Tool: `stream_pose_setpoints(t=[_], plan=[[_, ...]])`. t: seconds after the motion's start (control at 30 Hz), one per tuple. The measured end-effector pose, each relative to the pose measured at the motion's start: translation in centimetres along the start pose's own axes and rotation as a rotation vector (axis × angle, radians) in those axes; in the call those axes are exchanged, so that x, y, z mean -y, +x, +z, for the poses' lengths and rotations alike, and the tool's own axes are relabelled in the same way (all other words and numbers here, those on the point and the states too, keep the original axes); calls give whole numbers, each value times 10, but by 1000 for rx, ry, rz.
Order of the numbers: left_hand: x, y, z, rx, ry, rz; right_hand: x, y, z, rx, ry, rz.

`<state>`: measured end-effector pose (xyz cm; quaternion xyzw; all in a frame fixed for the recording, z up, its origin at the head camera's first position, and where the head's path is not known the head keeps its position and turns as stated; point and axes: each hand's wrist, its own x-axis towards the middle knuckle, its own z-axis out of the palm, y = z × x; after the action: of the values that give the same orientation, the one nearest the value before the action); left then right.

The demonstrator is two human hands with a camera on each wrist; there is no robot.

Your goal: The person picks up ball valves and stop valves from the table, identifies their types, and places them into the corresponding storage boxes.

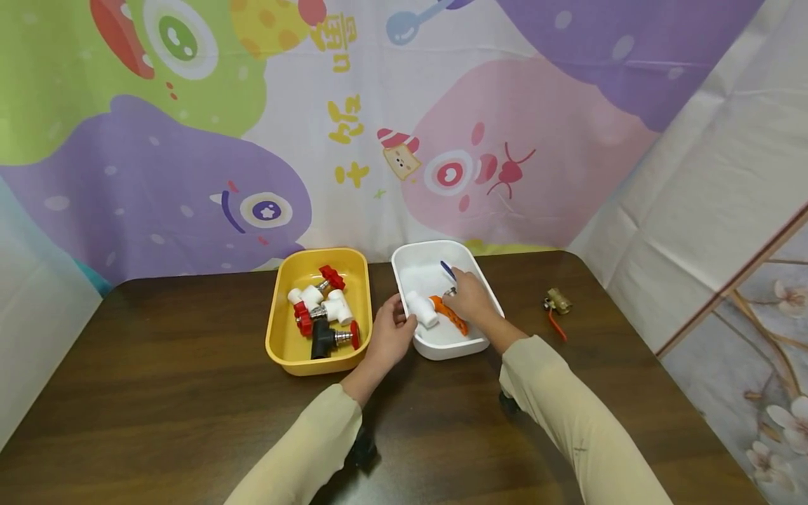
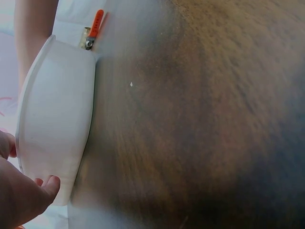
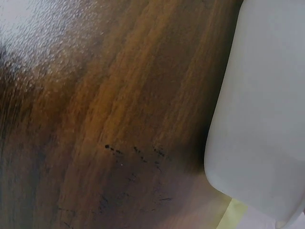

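My left hand (image 1: 389, 335) holds the near left corner of a white plastic bin (image 1: 447, 351), a thumb against its outer wall in the left wrist view. Inside the bin, my right hand (image 1: 472, 300) pinches a small metal valve with a blue lever (image 1: 447, 270), its body mostly hidden by the fingers. Left of those fingers lies a white pipe tee (image 1: 421, 309), beside an orange piece with holes along it (image 1: 453, 319). In the right wrist view only the bin's outer wall (image 3: 262, 119) and the tabletop show, and the hand is out of sight.
A yellow bin (image 1: 273, 342) stands to the left with several red-handled valves, white ones (image 1: 339, 308) and a black one (image 1: 322, 339). On the right of the dark wooden table (image 1: 189, 421) lies a brass ball valve (image 1: 559, 301) with an orange-red lever. A printed curtain (image 1: 379, 210) hangs behind.
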<state>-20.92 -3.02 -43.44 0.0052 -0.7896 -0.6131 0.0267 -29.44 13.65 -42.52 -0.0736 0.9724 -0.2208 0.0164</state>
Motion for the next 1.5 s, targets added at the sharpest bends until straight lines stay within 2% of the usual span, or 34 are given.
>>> stream_pose_setpoints(t=[0.23, 1.0, 1.5], plan=[[-1, 0, 1, -2, 1, 2, -1, 2, 2, -12, -42, -8], [1, 2, -1, 6, 14, -3, -1, 1, 3, -31, -33, 17], [1, -1, 0, 5, 11, -12, 1, -1, 3, -24, -70, 43]])
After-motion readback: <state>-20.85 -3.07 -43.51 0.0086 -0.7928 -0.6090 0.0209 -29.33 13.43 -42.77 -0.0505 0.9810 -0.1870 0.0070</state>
